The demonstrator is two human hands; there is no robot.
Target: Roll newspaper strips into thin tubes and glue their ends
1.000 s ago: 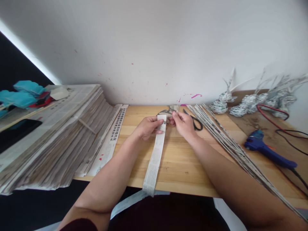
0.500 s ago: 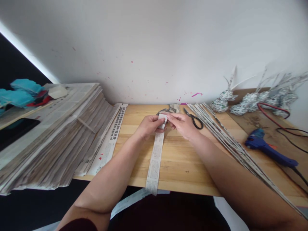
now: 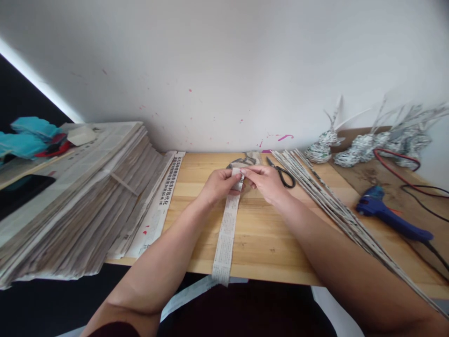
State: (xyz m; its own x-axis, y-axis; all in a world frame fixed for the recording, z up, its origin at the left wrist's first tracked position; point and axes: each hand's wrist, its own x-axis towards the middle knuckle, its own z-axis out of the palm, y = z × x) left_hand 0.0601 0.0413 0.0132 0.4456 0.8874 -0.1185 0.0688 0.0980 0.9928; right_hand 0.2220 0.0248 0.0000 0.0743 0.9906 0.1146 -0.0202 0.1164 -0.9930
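Observation:
A long newspaper strip [image 3: 226, 236] runs down the wooden table [image 3: 266, 234] and drops over its front edge. Its far end is pinched between the fingers of my left hand [image 3: 220, 183], thumb on top of the paper. From the other side, my right hand [image 3: 264, 180] grips the same end, its thumb and fingertips close to the left thumb. The fingers beneath the paper are partly hidden. Just behind my hands lies a greyish crumpled item [image 3: 250, 158], whose kind I cannot make out. Black-handled scissors [image 3: 286, 177] rest right of my right hand.
At left stands a tall stack of newspapers [image 3: 115, 187] with a phone [image 3: 26, 187] on it. Thin rolled paper sticks [image 3: 329, 206] lie to the right, beside a blue glue gun [image 3: 393, 215] with its cord. Woven paper figures [image 3: 326, 146] stand against the wall.
My fingertips have shifted slightly on the strip's end, the right thumb now nearer the left. The strip stays in place; the view has moved only a little.

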